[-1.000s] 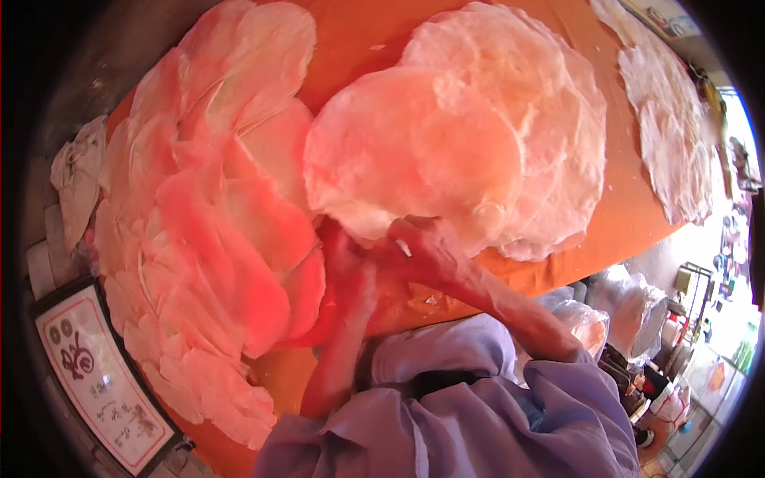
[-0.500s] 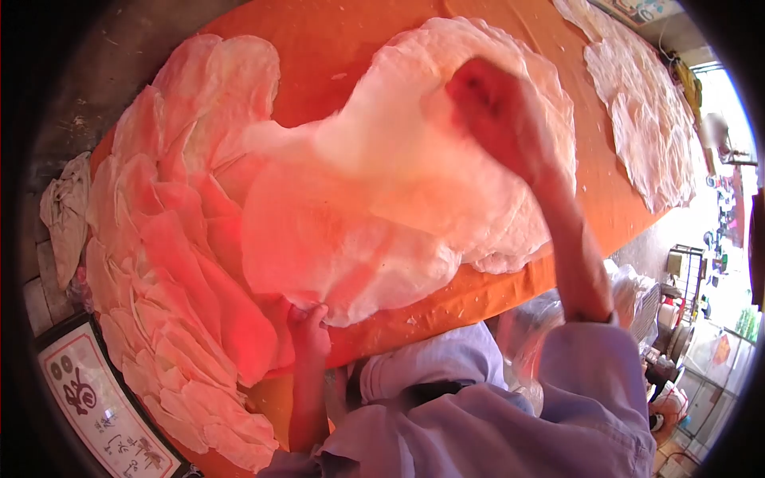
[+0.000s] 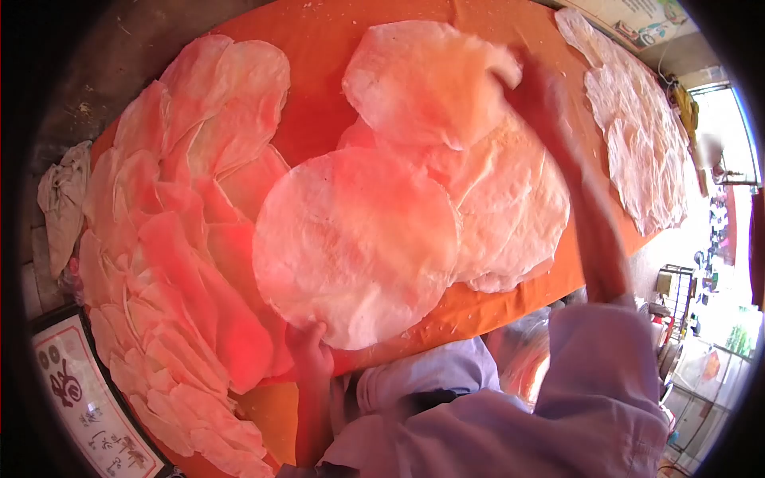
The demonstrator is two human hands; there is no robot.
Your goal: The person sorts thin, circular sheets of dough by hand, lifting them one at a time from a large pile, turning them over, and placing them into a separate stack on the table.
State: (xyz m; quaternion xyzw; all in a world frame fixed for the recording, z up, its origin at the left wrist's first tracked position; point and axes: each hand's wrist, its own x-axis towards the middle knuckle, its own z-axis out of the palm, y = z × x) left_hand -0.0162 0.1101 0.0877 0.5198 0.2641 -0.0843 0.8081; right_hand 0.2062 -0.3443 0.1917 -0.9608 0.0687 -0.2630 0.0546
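Note:
A thin, pale round flatbread [image 3: 355,239] lies spread out in front of me, partly over a pile of similar sheets [image 3: 518,203]. At its near left edge my left hand [image 3: 313,348] is closed, with the thumb pressed on the rim. Farther off, my right hand [image 3: 532,86] grips the right edge of another flatbread [image 3: 426,80], which hangs over the far part of the pile. That hand is smeared by motion, and its fingers are partly hidden. Both flatbreads are reddish in the light.
Many overlapping flatbreads [image 3: 171,263] cover the left side of the orange cloth [image 3: 319,95]. More sheets [image 3: 637,127] lie at the far right. A framed sign [image 3: 96,406] stands at the lower left, and a crumpled pale cloth [image 3: 64,207] hangs beyond the left edge.
My right hand has moved up and right, carrying a flatbread away from the left. The round one under my left hand now lies flat and separate. My left hand has stayed near the same place.

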